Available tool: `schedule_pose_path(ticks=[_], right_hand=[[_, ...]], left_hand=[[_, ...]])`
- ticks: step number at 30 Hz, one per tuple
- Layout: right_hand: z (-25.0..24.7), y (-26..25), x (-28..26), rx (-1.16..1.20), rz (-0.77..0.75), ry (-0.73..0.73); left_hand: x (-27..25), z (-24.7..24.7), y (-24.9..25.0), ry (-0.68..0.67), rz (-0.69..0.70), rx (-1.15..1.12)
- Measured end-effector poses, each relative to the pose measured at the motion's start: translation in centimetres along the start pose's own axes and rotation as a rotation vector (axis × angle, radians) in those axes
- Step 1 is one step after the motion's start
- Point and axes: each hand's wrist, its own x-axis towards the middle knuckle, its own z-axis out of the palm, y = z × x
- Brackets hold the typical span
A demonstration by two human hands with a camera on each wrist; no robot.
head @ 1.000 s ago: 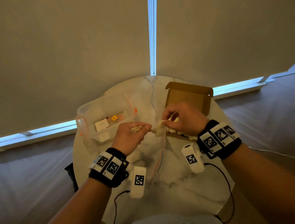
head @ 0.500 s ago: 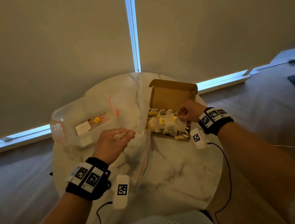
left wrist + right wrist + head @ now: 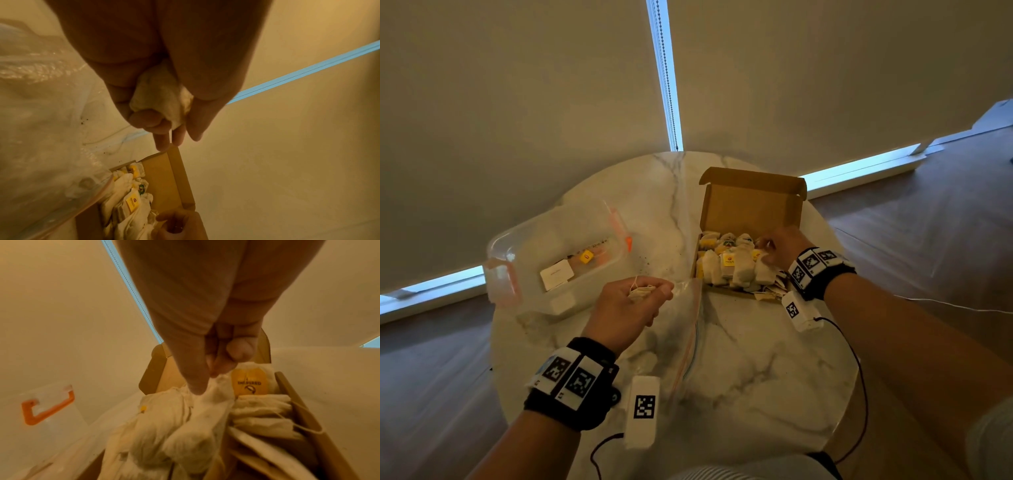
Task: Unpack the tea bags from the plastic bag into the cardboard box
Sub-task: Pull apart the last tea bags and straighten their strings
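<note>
A home room: round marble table (image 3: pixel 739 359), wood floor (image 3: pixel 928 240), roller blinds (image 3: pixel 517 102).

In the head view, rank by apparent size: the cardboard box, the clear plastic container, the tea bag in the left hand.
1. clear plastic container; cardboard box with raised lid looks similar, so unranked
2. tea bag in the left hand, far smallest

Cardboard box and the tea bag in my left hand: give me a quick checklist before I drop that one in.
1. Left hand grips a tea bag: ok.
2. Cardboard box lid open: ok.
3. Right hand out of the box: not ok, its fingers pinch a placed tea bag.
4. Free space in the box: cannot tell, it looks crowded.
5. Plastic bag empty: cannot tell.
</note>
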Motion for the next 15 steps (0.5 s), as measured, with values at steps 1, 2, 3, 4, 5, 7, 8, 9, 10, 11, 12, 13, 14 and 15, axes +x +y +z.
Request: schedule_pose_path(ticks=[1,2,3,4,5,7,8,9,10,11,12,13,14,15], right_hand=[[-0.2,-0.1,-0.2,0.016,0.001,0.013],[-0.5,-0.3,-0.6,0.024,-0.005,0.03],[-0.8,-0.6,-1.0,0.023,-0.02,0.054],[-1.1,-1.2,-1.5,0.027,-0.048,0.091],[-1.5,-2.1,-2.3,0.05,-0.082,0.12],[-2.3,-4.7,-4.4,0.163,-0.195,0.156],[-2.6,-6.3,-5.8,0.224,-0.291,0.171],[-2.8,-8.1,-7.3,0.273,-0.411,0.195],[-2.9,-9.9,-8.8,0.307,-0.54,0.224],[-2.9,-11.4,-10.0,0.319,-0.662,0.251],[-2.6,-12.7,-11.0,0.315,-0.762,0.276],[-2.1,-13.8,-11.6,0.31,-0.826,0.294],[-1.6,-14.6,-12.0,0.308,-0.846,0.303],[-1.1,-15.2,-12.1,0.309,-0.827,0.296]], left_hand=[[-0.1,0.0,0.0,-0.008,-0.021,-0.029],[-0.2,0.0,0.1,-0.02,-0.046,-0.065],[-0.2,0.0,0.1,-0.036,-0.071,-0.113],[-0.4,-0.1,0.2,-0.054,-0.094,-0.162],[-0.5,-0.2,0.3,-0.067,-0.116,-0.209],[-0.5,-0.2,0.6,-0.09,-0.156,-0.297],[-0.6,-0.3,0.8,-0.1,-0.168,-0.346],[-0.8,-0.3,1.0,-0.115,-0.174,-0.401],[-0.9,-0.3,1.3,-0.13,-0.183,-0.452],[-1.1,-0.3,1.6,-0.143,-0.199,-0.502],[-1.2,-0.4,1.8,-0.149,-0.216,-0.546],[-1.3,-0.4,2.0,-0.153,-0.233,-0.587],[-1.4,-0.4,2.1,-0.157,-0.246,-0.619],[-1.5,-0.5,2.3,-0.163,-0.256,-0.645]])
